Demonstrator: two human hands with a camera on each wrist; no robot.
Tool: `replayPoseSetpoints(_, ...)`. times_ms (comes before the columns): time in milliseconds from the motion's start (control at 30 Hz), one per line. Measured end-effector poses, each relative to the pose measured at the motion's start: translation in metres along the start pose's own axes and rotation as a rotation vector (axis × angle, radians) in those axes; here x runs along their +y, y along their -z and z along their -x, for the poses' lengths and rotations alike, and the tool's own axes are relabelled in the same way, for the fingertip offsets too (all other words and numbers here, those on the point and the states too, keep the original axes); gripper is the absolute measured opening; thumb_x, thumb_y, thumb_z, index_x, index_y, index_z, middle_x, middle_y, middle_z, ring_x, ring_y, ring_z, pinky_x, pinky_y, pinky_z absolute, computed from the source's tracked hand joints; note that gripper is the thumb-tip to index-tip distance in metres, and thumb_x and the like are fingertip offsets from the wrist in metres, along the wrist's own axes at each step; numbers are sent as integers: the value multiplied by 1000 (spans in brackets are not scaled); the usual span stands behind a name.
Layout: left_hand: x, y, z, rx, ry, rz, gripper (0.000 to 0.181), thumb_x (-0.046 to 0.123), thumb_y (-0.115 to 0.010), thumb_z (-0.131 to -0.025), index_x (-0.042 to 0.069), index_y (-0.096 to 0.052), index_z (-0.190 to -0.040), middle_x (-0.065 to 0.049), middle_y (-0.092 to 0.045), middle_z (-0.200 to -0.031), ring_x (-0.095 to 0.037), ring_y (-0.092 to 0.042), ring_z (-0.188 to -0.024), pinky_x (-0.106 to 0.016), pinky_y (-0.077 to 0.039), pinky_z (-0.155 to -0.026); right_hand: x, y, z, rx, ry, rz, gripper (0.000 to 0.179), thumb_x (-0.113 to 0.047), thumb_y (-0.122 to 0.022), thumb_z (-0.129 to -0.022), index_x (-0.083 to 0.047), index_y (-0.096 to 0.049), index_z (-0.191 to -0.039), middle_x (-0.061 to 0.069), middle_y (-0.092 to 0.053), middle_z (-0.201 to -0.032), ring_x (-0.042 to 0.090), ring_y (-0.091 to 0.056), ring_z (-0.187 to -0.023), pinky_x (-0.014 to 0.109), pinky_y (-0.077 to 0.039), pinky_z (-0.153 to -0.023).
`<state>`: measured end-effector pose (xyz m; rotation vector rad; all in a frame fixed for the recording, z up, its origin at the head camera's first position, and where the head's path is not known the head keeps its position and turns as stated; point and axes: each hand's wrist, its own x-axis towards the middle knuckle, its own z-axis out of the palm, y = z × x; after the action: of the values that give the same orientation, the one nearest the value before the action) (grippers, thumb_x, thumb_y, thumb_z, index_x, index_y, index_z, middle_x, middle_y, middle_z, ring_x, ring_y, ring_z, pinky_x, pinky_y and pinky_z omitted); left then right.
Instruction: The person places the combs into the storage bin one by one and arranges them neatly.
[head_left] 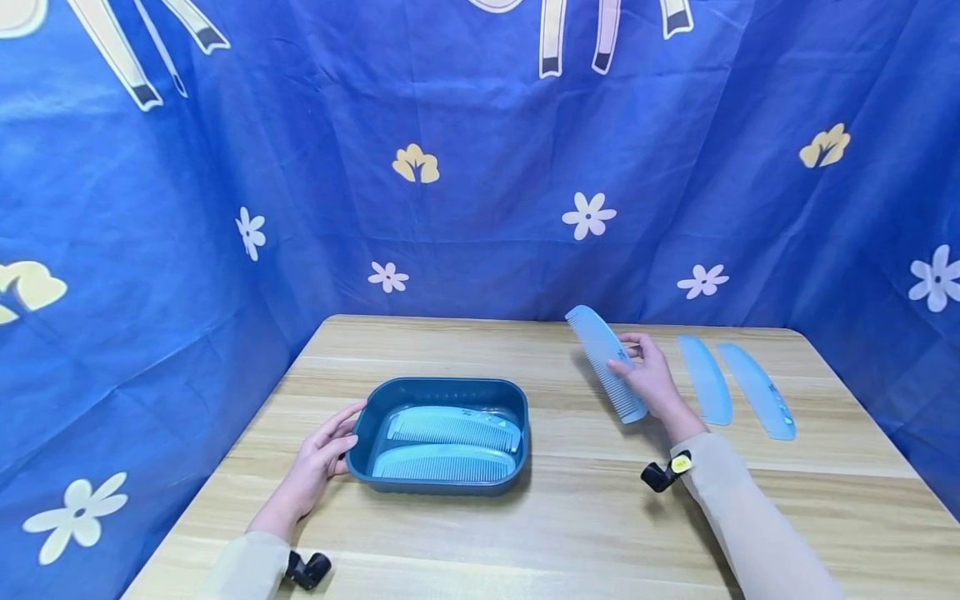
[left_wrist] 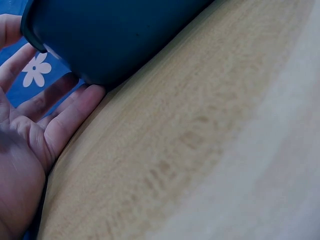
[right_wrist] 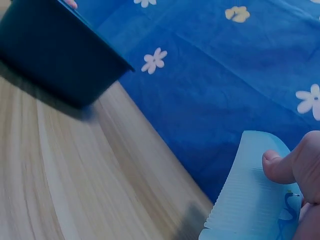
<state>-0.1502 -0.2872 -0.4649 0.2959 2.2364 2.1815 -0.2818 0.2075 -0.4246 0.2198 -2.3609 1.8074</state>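
A: What is the right grip [head_left: 652, 377] doing?
B: It is pinching a pale blue comb [head_left: 606, 358] between thumb and fingers, and that comb is slanting in the air over the table [head_left: 592, 525].
A: What is lying around it?
B: Two loose combs [head_left: 705, 382] are resting on the table just right of that grip. To its left, a dark blue tub [head_left: 450, 390] is holding two more combs [head_left: 453, 427], and the left grip [head_left: 318, 462] is spreading its fingers against the tub's left side.
A: And the surface, the room?
B: The wood-grain table is stretching beneath both grips. Beyond them and to either side, a creased blue cloth [head_left: 487, 217] is hanging, showing white flowers and yellow shapes.
A: What are you struggling to see?
B: In the right wrist view, most fingers are hiding behind comb and thumb, and the frame is cutting off the comb's lower end. The left wrist view is showing only the tub's outside. High above the grips, printed animals are appearing only as legs and fragments.
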Motion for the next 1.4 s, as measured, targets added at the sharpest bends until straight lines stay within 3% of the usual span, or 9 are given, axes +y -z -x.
replayPoseSetpoints(400, -1, 0, -1, 10, 15, -18, 51, 13, -47, -96, 5, -31, -144, -24, -35, -131, -21, -61, -99, -37, -54, -72, -19, -16, 6, -56, 82, -81, 45, 5, -64, -82, 5, -44, -122, 19, -50, -98, 13, -59, -72, 23, -51, -63)
replayPoseSetpoints(700, -1, 0, 0, 2, 3, 0, 52, 11, -47, -96, 3, -30, -144, -16, -44, -127, -21, -61, -100, -36, -54, -72, -31, -27, 14, -119, 135, -149, 42, 8, -63, -82, 6, -46, -120, 22, -51, -95, 16, -60, -67, 26, -52, -60)
replayPoseSetpoints(1400, 0, -1, -1, 12, 6, -10, 50, 12, -47, -96, 7, -33, -144, -18, -43, -128, -21, -61, -100, -36, -54, -72, -54, -62, 27, -210, 125, -189, 42, 7, -63, -83, 5, -46, -122, 21, -51, -99, 21, -59, -72, 26, -51, -64)
